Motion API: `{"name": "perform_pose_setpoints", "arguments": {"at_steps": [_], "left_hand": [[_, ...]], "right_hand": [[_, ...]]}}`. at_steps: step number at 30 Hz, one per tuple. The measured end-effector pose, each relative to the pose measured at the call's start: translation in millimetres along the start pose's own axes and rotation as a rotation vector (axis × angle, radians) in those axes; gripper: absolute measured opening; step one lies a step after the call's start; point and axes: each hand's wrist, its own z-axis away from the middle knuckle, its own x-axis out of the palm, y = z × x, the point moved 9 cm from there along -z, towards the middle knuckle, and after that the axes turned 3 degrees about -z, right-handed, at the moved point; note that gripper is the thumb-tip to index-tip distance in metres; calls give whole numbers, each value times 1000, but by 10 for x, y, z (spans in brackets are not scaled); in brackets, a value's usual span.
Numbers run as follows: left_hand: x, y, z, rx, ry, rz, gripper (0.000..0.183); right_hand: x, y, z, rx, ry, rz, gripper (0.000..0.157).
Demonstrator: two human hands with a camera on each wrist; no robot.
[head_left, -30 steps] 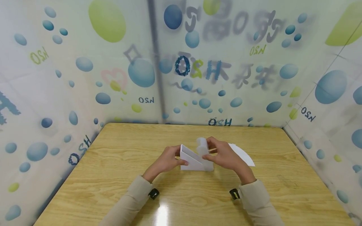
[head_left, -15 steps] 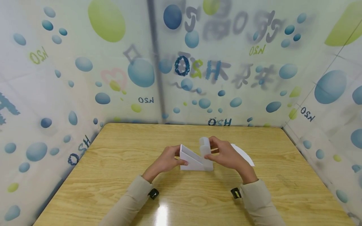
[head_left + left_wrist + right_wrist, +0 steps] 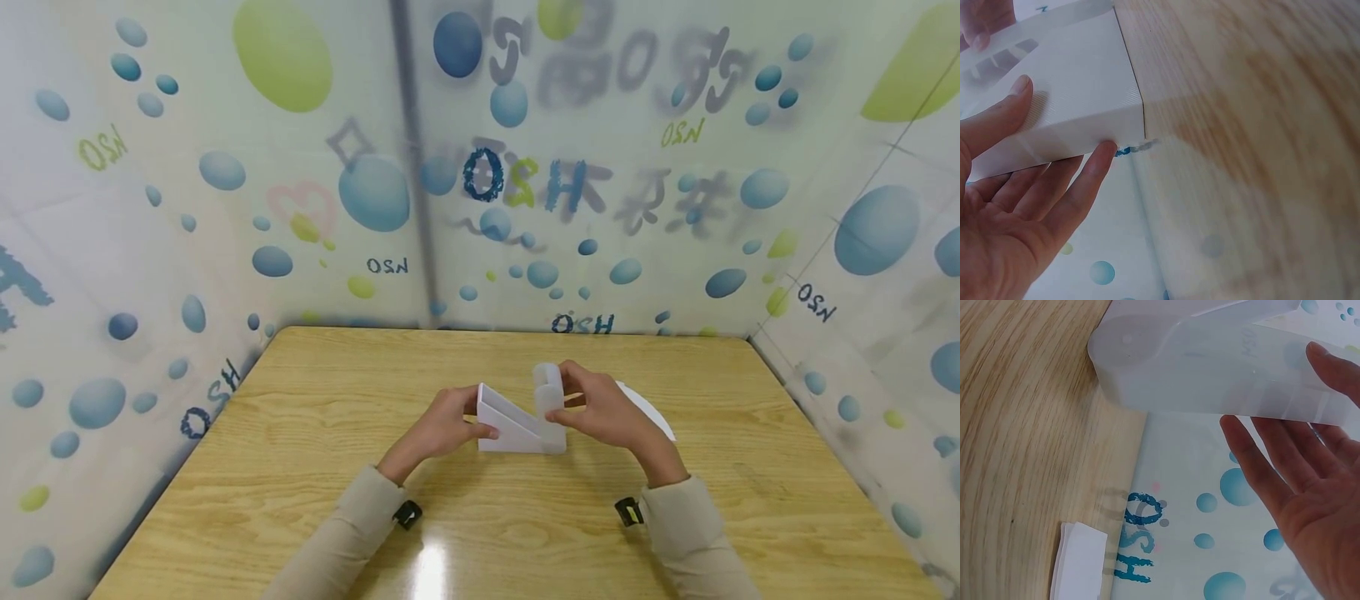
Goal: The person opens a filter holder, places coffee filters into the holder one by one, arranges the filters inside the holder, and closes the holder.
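Note:
A white box (image 3: 506, 432) with a sloping open top stands on the wooden table in the head view. My left hand (image 3: 446, 421) grips its tall end, thumb on the near side and fingers on the far side. At the low right end rises a frosted, see-through plastic cover (image 3: 550, 400). My right hand (image 3: 600, 407) holds that cover between thumb and fingers. In the right wrist view, the cover's rounded end (image 3: 1122, 350) wraps around the box's low end. The left wrist view shows the white box wall (image 3: 1085, 75) between thumb and fingers.
Just beyond the right hand lies a fan-shaped stack of white paper (image 3: 648, 408), partly hidden by that hand. The wooden table (image 3: 337, 375) ends at a wall (image 3: 480, 275) printed with bubbles. Black clips (image 3: 407, 514) sit near both cuffs.
My right hand has shifted slightly right, and the frosted cover has swung a little to the right with it. The left hand and the white box have stayed in place.

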Motion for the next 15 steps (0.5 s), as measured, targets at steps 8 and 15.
{"name": "perform_pose_setpoints", "arguments": {"at_steps": [8,15], "left_hand": [[4,4,-4,8,1,-10,33],[3,-1,-4,8,2,-7,34]], "right_hand": [[-40,51,21,16,-7,-3,41],[-74,52,35,6,-15,-1,41]]}}
